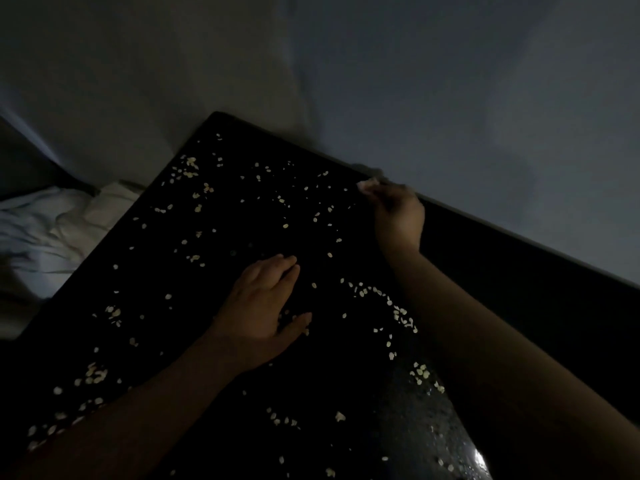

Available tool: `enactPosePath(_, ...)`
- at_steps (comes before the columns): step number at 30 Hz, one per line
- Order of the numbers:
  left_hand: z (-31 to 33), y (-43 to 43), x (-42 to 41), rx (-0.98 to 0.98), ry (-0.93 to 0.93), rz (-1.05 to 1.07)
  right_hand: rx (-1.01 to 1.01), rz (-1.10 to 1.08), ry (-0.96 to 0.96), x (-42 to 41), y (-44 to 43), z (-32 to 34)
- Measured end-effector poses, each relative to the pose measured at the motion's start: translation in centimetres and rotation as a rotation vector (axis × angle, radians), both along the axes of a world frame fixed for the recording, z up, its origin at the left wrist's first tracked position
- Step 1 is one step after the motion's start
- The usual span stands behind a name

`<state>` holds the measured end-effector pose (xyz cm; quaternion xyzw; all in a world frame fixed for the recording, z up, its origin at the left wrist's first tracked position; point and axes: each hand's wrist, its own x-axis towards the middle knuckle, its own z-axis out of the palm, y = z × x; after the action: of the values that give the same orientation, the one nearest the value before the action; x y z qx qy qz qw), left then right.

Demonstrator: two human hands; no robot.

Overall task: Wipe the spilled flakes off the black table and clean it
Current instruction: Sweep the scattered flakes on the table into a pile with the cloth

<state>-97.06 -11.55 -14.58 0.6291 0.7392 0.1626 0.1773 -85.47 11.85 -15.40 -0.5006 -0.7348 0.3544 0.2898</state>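
Left hand [263, 303] lay flat on the black tabletop [294, 393], fingers straight and together, thumb out, holding nothing. Its forearm came in from the lower left, from the side where pale bedding [41, 230] lay crumpled beyond the tabletop's edge. Palm-down like that, it probably served as a brace while the body leaned across, or as a blade ready to sweep; which of the two could not be told. Flakes [363, 292] were scattered over nearly the whole surface: small clusters near the left edge and by the far corner, a few right against the thumb, a curved trail between the two forearms, more toward the near edge. None looked gathered into a heap, so the job seemed barely begun. Further right, the right hand [398, 216] was stretched to the far edge, fingers curled and pinching a small pale scrap [367, 185], perhaps a tissue or a corner of cloth; the dim light made it too blurred to name. Held at the far rim, it was likely placed there to start a stroke from the back and drag the flakes toward the body. Behind it rose a plain grey wall [485, 98], tight against the tabletop's long edge, which would leave the near and left sides as the only ways off for the flakes.
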Motion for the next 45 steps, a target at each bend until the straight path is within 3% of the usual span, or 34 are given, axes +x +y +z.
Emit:
enactPosePath(4, 0.1, -0.1, -0.1, -0.032, -0.04, 0.009, 0.129, 0.329, -0.088, 2.3, -4.7, 0.1)
enactPosePath(7, 0.7, -0.4, -0.4, -0.034, -0.059, -0.014, 0.021, 0.483, -0.057, 4.4, -6.9, 2.1)
enactPosePath(9, 1.2, -1.0, -1.0, 0.006, -0.048, -0.026, -0.085, 0.45, 0.02, 4.4, -6.9, 3.6)
enactPosePath(11, 1.5, -1.6, -2.1, 0.028, -0.012, -0.022, -0.156, 0.263, 0.125, 3.0, -5.1, 4.0)
enactPosePath(15, 1.4, -2.3, -4.7, 0.001, 0.017, 0.018, 0.046, 0.064, -0.011, -1.5, 0.5, 2.1)
enactPosePath(21, 0.0, -2.8, -5.8, 0.025, 0.031, 0.043, 0.064, 0.156, -0.066, -3.8, -0.8, -0.2)
enactPosePath(27, 0.4, -2.3, -5.9, 0.068, -0.053, 0.081, 0.026, 0.511, -0.024, -0.5, -7.5, 2.5)
enactPosePath(31, 0.3, -2.0, -6.2, 0.068, -0.035, 0.057, -0.042, 0.266, 0.111, -2.9, -3.6, 4.5)
enactPosePath(35, 0.0, -2.2, -6.2, 0.098, -0.043, 0.068, 0.182, 0.172, -0.002, -7.0, 2.1, 2.1)
enactPosePath(39, -0.3, -2.2, -6.1, 0.104, -0.046, 0.061, 0.155, 0.125, -0.099, -8.6, 1.4, -0.5)
enactPosePath(43, -0.2, -2.2, -6.1, 0.109, -0.035, 0.065, 0.212, 0.425, -0.068, -6.0, -4.2, -0.4)
enactPosePath(45, -0.1, -2.2, -6.1, 0.108, -0.03, 0.06, 0.129, 0.538, -0.047, -3.9, -6.7, 0.7)
